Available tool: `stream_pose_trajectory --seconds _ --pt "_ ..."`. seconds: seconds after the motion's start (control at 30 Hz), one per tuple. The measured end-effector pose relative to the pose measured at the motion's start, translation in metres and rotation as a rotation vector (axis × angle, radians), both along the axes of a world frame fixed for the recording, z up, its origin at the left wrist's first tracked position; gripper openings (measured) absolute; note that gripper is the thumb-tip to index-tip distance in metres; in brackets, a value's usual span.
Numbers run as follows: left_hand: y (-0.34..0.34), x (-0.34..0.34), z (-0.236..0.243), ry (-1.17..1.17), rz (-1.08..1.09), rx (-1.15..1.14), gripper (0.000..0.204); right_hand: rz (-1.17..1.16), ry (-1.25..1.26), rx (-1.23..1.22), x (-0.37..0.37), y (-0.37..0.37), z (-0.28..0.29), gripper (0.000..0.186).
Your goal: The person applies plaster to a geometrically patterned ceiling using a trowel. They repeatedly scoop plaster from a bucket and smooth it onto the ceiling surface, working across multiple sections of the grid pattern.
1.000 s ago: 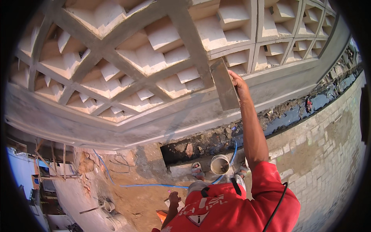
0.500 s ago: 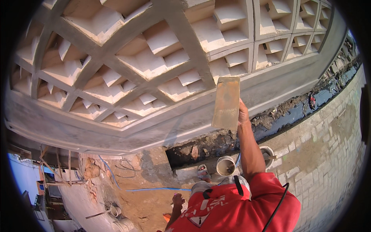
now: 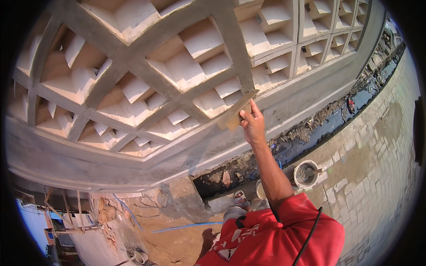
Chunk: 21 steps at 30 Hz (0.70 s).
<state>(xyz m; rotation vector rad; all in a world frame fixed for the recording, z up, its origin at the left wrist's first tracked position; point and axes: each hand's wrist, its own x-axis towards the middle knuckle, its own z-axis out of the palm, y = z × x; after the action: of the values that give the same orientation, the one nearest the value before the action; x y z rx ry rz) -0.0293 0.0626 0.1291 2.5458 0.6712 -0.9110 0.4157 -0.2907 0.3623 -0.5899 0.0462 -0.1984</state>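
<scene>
My right hand (image 3: 253,123) is raised against the wall and closed round a plastering float (image 3: 236,110). The float is a flat, tan board, seen nearly edge-on. Its face is turned to the grey rib at the lower border of the lattice wall (image 3: 155,71); whether it touches the plaster I cannot tell. Down beside my red shirt hangs my left hand (image 3: 207,235), in shade and partly cut off by the body, its fingers not clear.
Below the wall runs an open trench (image 3: 213,179) with rubble and dark sheeting. A white bucket (image 3: 306,174) stands on the paving at right, another bucket (image 3: 260,189) half behind my arm. A blue hose (image 3: 186,226) crosses the sandy ground. Wooden poles (image 3: 66,210) stand at far left.
My right hand has moved left and up toward the lattice, turning the float from face-on to nearly edge-on. The view has shifted slightly; the left hand stays low beside the body.
</scene>
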Motion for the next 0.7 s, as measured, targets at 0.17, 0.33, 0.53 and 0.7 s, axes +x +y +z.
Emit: stream_pose_trajectory --seconds 0.17,0.33,0.53,0.7 --pt "-0.003 0.048 0.040 -0.163 1.104 -0.437 0.027 -0.096 0.049 0.041 0.002 0.009 0.018 0.065" --pt "0.020 0.053 0.034 -0.163 1.047 -0.453 0.029 -0.160 0.122 0.038 0.021 0.031 0.034 0.066" --pt "0.037 0.046 0.011 -0.248 0.536 -0.509 0.045 -0.283 0.202 -0.050 0.039 0.036 0.070 0.065" --pt "0.026 0.054 0.021 -0.258 0.372 -0.430 0.034 -0.339 0.068 -0.345 0.014 0.034 0.091 0.062"
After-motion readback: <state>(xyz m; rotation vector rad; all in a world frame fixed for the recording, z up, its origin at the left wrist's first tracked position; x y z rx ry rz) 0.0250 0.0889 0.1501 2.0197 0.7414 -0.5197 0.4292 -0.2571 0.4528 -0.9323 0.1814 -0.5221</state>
